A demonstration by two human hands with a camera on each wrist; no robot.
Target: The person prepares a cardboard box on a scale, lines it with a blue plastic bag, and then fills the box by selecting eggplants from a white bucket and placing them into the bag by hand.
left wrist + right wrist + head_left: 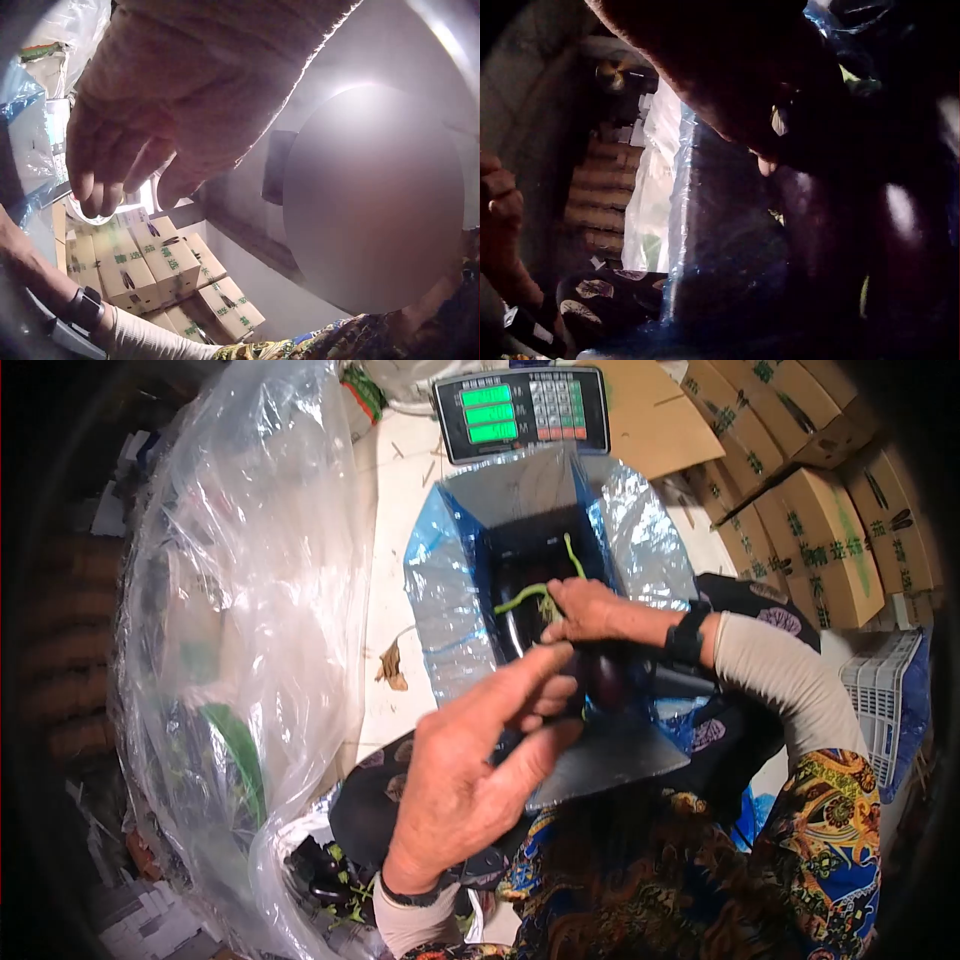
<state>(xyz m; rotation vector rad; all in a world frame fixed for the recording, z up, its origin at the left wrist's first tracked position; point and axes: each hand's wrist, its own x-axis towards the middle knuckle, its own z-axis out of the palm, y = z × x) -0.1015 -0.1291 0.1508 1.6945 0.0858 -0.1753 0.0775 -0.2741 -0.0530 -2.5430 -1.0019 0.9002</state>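
Dark, glossy eggplants (pixel 608 678) lie in a box lined with a blue plastic bag (pixel 440 575). My right hand (pixel 590 610) reaches into the box and grips an eggplant (pixel 515 632) at its stem end, where a curved green stem (pixel 522 597) sticks out beside the fingers. In the dim right wrist view, the fingertips are at the top of the eggplants (pixel 904 214). Nearer to me, my left hand (pixel 465 765) hovers over the box's near left side, its fingers loosely bent and holding nothing. The left wrist view also shows that hand (pixel 172 97) holding nothing.
A scale display (pixel 520 415) with lit green readouts stands behind the box. A large clear plastic bag (pixel 250 560) fills the left side. Printed cartons (pixel 810 540) are stacked at right, above a white crate (pixel 880 690). More eggplants (pixel 325 880) lie at lower left.
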